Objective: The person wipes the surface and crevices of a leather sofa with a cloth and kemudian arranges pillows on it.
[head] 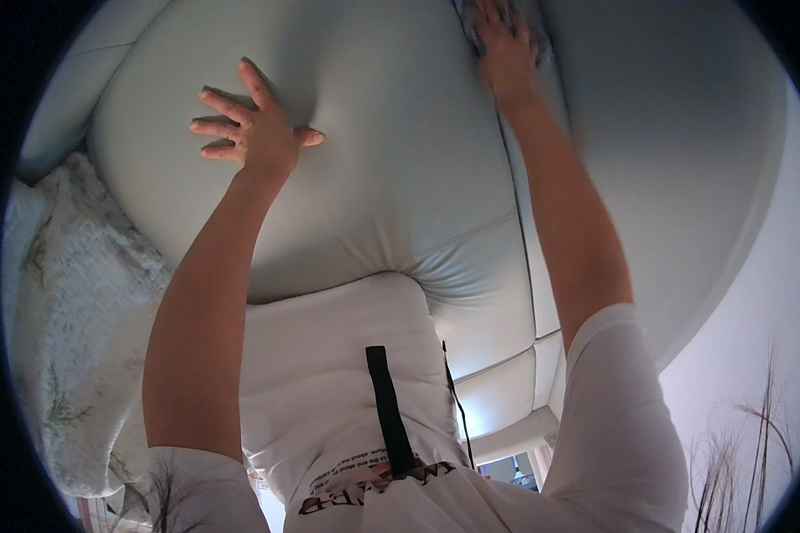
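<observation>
My left hand (265,133) is spread wide, its palm against the smooth pale grey-green upholstery (387,126) of what looks like a leather sofa. Nothing is held in it. At the top edge of the view, my right hand (507,60) presses on a crumpled greyish cloth (539,30), which lies along the seam between two upholstered panels. The fingertips of that hand and part of the cloth run close to the frame's edge, and the hand is slightly blurred. Wrinkles fan out in the upholstery just in front of my body.
A fluffy whitish throw with a green plant pattern (87,280) drapes at the left. Another broad upholstered panel (673,146) curves along the right, beside a pale wall (740,320). Dry grass stems (763,426) stand at the lower right.
</observation>
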The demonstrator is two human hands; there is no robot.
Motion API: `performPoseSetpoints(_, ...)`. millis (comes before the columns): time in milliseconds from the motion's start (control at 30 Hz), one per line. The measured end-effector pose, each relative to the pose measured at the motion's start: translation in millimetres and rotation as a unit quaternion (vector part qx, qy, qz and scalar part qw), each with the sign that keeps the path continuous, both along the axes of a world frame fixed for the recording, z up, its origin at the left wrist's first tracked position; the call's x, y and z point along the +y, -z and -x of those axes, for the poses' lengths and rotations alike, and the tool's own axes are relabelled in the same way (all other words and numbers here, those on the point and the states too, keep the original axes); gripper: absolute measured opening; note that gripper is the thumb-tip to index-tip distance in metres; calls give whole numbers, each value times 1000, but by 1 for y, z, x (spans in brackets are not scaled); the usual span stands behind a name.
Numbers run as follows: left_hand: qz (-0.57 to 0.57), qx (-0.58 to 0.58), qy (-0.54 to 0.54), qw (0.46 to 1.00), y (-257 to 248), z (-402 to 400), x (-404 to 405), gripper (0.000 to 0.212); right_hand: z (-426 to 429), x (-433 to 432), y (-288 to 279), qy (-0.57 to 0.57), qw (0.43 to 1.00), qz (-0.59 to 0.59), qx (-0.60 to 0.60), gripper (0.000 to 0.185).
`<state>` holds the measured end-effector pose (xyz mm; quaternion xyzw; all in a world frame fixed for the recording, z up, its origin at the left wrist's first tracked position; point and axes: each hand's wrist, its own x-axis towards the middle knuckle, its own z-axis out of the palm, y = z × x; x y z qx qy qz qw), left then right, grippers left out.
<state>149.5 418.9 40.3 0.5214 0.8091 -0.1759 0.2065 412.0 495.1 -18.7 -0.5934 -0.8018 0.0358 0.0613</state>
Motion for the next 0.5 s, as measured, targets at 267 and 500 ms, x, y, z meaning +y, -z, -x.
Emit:
performPoseSetpoints(267,3,23,29,999,-3,-6,3,127,-92,-194,-25,95,979,163,-77,56)
performPoseSetpoints(500,52,64,27,996,-1,-10,8,129,-111,-253,-46,365,885,262,120,49)
